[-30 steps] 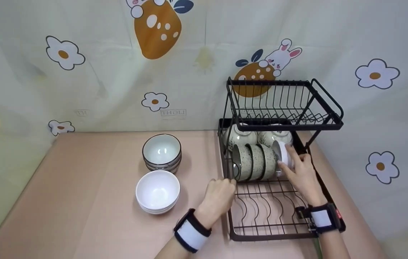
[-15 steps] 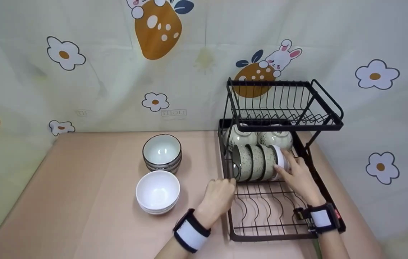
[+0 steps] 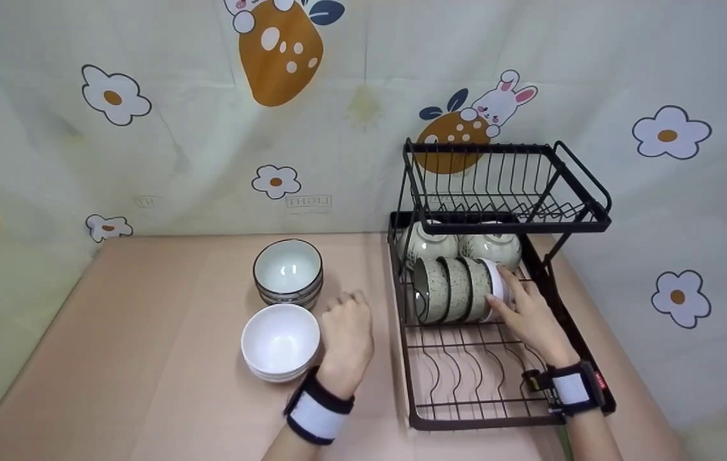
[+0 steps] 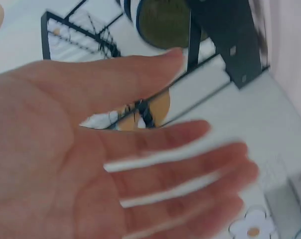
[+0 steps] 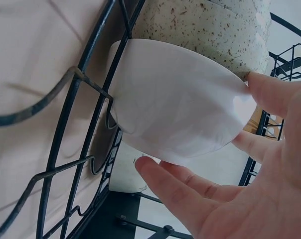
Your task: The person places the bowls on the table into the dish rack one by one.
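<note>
My right hand (image 3: 512, 301) holds a white bowl (image 3: 503, 285) on its side in the lower tier of a black wire dish rack (image 3: 409, 384), pressed against three speckled bowls (image 3: 453, 289) that stand on edge in a row. In the right wrist view the thumb lies on the white bowl (image 5: 175, 109) and the fingers (image 5: 180, 191) curl under it. My left hand (image 3: 347, 323) hovers over the table between the rack and a stack of white bowls (image 3: 280, 342). In the left wrist view the left hand (image 4: 115, 164) is flat, fingers straight, holding nothing.
Two more speckled bowls (image 3: 459, 244) sit upside down at the back of the lower tier. The rack's upper tier (image 3: 504, 186) holds nothing. A stack of dark-rimmed bowls (image 3: 288, 272) stands behind the white stack. A flower-print cloth backs the pink table (image 3: 145, 333).
My left hand let go of the rack's left edge and moved left toward the white bowls. My right hand pushed the white bowl left against the speckled row.
</note>
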A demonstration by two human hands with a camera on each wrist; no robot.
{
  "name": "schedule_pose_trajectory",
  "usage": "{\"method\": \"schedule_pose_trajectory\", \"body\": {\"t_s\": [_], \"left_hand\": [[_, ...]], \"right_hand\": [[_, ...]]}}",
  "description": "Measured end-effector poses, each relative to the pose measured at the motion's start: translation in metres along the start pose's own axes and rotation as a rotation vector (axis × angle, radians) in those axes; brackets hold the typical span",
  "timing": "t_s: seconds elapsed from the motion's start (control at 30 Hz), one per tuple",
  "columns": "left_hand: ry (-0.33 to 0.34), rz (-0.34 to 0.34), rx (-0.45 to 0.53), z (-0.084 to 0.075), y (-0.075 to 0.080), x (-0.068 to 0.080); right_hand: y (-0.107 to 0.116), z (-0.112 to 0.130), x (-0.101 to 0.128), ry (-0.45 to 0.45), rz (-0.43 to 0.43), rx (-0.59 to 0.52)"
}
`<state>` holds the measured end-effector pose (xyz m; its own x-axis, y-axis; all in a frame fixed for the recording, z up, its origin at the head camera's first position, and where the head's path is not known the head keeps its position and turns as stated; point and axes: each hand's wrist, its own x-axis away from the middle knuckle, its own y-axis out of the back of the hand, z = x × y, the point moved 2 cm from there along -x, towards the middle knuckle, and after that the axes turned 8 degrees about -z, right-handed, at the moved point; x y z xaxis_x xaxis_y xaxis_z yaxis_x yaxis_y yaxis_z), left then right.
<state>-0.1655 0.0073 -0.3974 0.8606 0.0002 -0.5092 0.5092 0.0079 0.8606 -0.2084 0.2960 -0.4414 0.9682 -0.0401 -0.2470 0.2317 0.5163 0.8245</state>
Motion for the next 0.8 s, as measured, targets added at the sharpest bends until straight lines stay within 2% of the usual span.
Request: {"method": "schedule_pose_trajectory", "body": {"t_s": [0.07, 0.13, 0.17, 0.23, 0.33, 0.43, 0.5, 0.8], "left_hand": [[0.081, -0.001, -0.004, 0.008, 0.003, -0.003], [0.136, -0.002, -0.012, 0.014, 0.004, -0.005], [0.158, 0.019, -0.014, 0.017, 0.005, -0.006], [0.198, 0.089, 0.0, 0.023, 0.005, -0.009], [0.243, 0.242, 0.044, 0.03, 0.002, -0.011], [0.259, 0.369, 0.086, 0.034, -0.002, -0.012], [0.25, 0.406, 0.099, 0.035, -0.004, -0.012], [0.222, 0.41, 0.127, 0.035, -0.008, -0.01]], "right_hand": [[0.0, 0.0, 0.0, 0.001, 0.002, 0.003], [0.001, 0.0, 0.0, 0.002, 0.0, 0.006], [0.001, 0.001, 0.0, 0.003, -0.001, 0.008], [0.002, 0.001, 0.0, 0.003, -0.003, 0.014], [0.002, 0.001, 0.001, -0.002, -0.001, 0.024], [0.002, 0.001, 0.001, -0.01, 0.001, 0.026], [0.002, 0.001, 0.001, -0.015, -0.001, 0.022], [0.003, 0.004, 0.0, -0.008, -0.034, 0.007]]}}
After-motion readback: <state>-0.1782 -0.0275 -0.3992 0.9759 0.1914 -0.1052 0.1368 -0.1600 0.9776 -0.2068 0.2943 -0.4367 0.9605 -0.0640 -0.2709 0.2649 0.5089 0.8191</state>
